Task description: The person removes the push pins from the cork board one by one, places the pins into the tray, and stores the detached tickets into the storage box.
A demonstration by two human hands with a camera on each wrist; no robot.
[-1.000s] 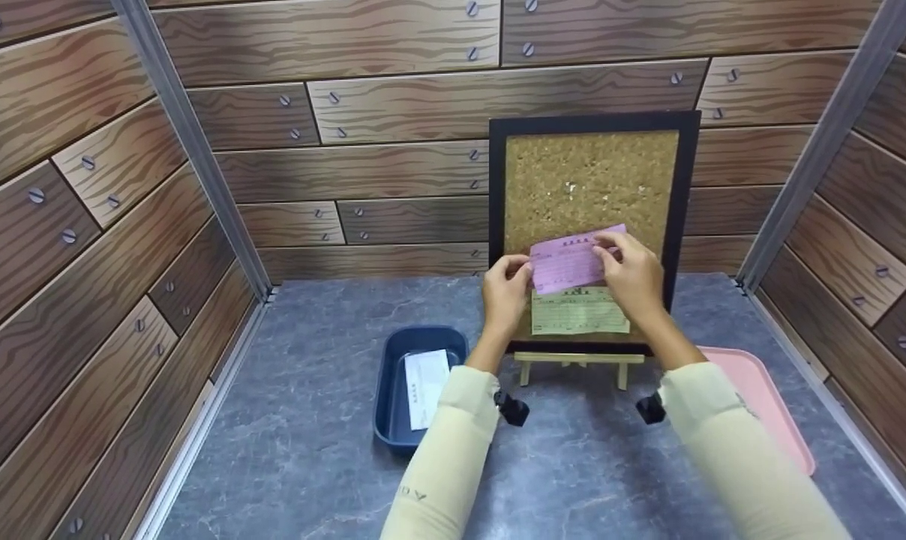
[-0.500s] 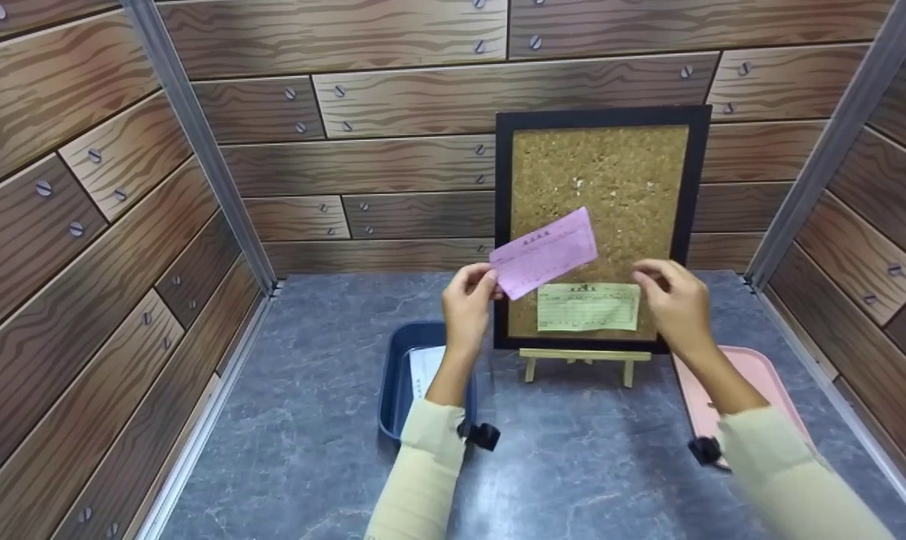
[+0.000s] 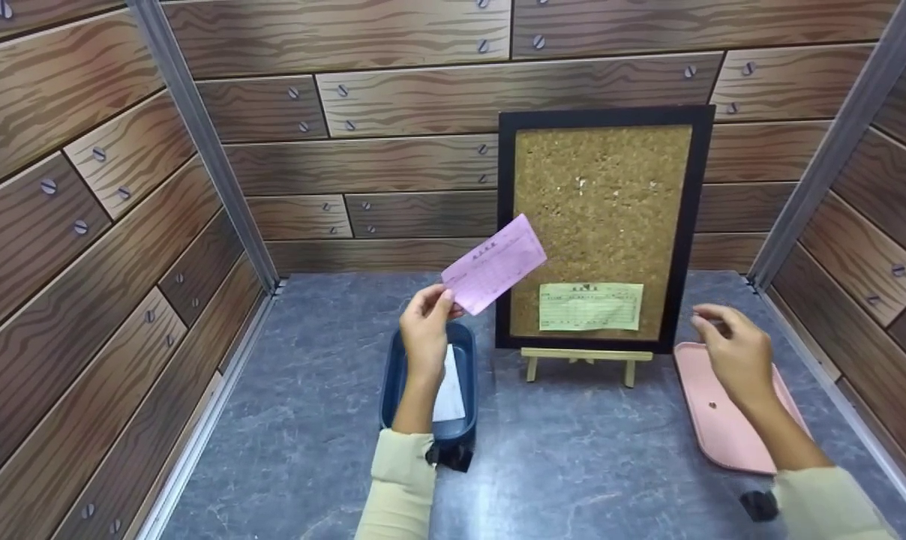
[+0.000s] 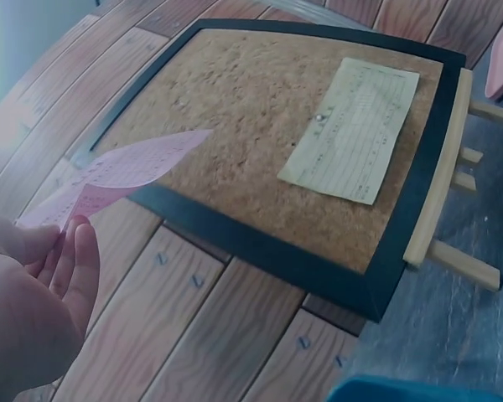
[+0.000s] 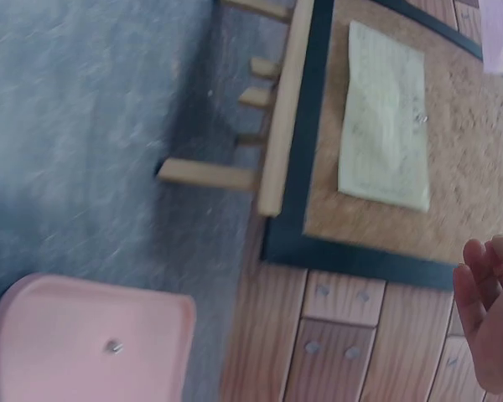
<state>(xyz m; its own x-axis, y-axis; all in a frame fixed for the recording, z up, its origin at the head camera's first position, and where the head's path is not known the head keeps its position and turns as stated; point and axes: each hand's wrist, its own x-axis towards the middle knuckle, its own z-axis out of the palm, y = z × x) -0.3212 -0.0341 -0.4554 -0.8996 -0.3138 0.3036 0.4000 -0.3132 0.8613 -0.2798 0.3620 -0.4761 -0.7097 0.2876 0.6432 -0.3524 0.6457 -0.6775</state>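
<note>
My left hand (image 3: 425, 330) pinches a pink paper slip (image 3: 494, 264) by its lower left corner, left of the corkboard (image 3: 599, 217); the slip bends in the left wrist view. To the right of the board, my right hand (image 3: 738, 352) hovers above the pink tray (image 3: 730, 442). Its thumb and forefinger tips (image 5: 491, 243) are close together; I cannot tell whether something tiny is between them. A green slip (image 3: 589, 311) hangs low on the corkboard, with a small pin (image 4: 321, 119) at its top edge. On the tray lies a small pin (image 5: 114, 346).
A blue tray (image 3: 464, 345) holding a white paper slip (image 3: 450, 394) stands below the left hand and partly behind the forearm. A wooden easel (image 3: 586, 354) supports the black-framed board. Wood-patterned walls (image 3: 393, 169) enclose the grey tabletop (image 3: 303, 420).
The pink slip has come away from the board and moved left with my left hand. My right hand has let go of the slip and moved right and down, over the pink tray.
</note>
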